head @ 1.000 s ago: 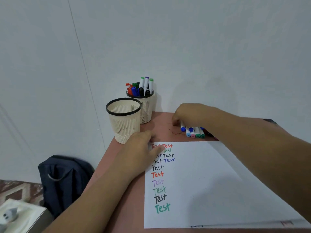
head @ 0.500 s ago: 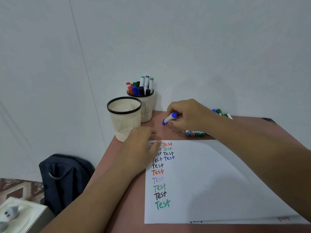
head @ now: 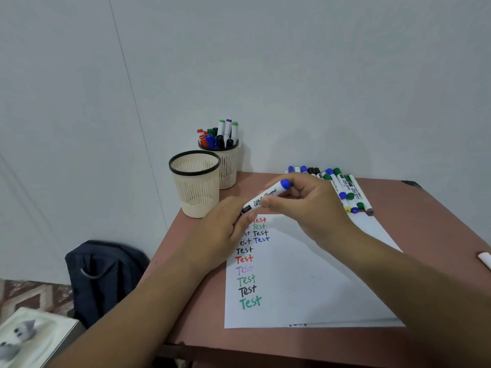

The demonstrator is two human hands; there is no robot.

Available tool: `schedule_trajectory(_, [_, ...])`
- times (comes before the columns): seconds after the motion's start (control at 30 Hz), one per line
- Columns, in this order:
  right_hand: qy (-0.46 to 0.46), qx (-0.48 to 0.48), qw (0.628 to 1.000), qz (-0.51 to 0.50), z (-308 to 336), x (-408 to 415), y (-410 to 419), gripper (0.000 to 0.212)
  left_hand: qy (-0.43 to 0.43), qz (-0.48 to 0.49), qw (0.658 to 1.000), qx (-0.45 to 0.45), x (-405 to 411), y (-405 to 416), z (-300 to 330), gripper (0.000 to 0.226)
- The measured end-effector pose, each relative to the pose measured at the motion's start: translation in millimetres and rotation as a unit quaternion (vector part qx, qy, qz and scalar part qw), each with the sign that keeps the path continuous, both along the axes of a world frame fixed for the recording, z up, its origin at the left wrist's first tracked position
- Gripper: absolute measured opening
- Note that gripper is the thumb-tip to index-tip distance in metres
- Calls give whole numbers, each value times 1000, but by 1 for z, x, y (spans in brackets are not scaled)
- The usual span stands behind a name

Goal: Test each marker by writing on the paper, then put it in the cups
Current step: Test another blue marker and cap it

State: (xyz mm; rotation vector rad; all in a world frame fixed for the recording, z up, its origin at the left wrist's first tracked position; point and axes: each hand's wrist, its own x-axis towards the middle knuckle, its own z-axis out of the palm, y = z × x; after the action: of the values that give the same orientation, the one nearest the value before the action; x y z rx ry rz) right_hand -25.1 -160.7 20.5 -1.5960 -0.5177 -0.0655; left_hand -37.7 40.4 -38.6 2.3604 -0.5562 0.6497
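Note:
A white whiteboard marker with blue ends [head: 268, 195] is held slanted above the top of the paper [head: 305, 274]. My right hand [head: 305, 208] pinches its barrel, and my left hand [head: 225, 227] grips its lower, cap end. "Test" is written on the paper several times in different colours. An empty cream mesh cup [head: 195, 183] stands at the table's back left. Behind it a second cup [head: 228, 166] holds several markers. A pile of loose markers [head: 342, 187] lies at the back of the table, right of my hands.
The reddish table [head: 438, 221] stands against a white wall. Something white [head: 485, 258] lies at the table's right edge. On the floor to the left are a dark backpack [head: 103, 272] and a white box [head: 34, 338].
My right hand lifted a blue marker from the pile and brought it left, over the paper's top. My left hand rose off the paper and took hold of the marker's lower end.

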Motion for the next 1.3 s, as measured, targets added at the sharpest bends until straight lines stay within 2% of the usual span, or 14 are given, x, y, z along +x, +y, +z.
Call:
schedule_trajectory(0.13, [62,85,994,2,1,-14,8,13,1,7,1000,-21,-8,0,4,46])
schedule_trajectory(0.2, [95,115,989,5,3,-20,9,12,19,25,998,-47,-14,1,7,38])
schedule_trajectory(0.27, [98,109,989,-4,5,-25,11,11,25,39,997,-69,-19,1,11,36])
schedule_trajectory(0.4, [94,67,991,-74,2,-25,14,5,42,30,998,-46,-21,4,12,47])
schedule_trajectory(0.47, [140,103,980,-102,-4,-20,14,7,67,73,994,-43,-16,4,11,46])
schedule_trajectory(0.53, [167,124,972,-109,-13,-16,12,20,101,145,984,10,-7,2,9,35])
schedule_trajectory(0.63, [154,84,979,-101,-34,-14,5,44,119,184,972,83,6,1,0,32])
schedule_trajectory(0.8, [133,-8,987,-88,-46,-12,6,15,117,188,969,112,16,4,-10,25])
schedule_trajectory(1.07, [120,-62,988,-72,-48,-11,8,15,118,196,966,123,16,2,-11,22])
schedule_trajectory(1.3, [130,-71,987,-59,-48,-12,7,17,121,196,965,124,14,0,-8,21])
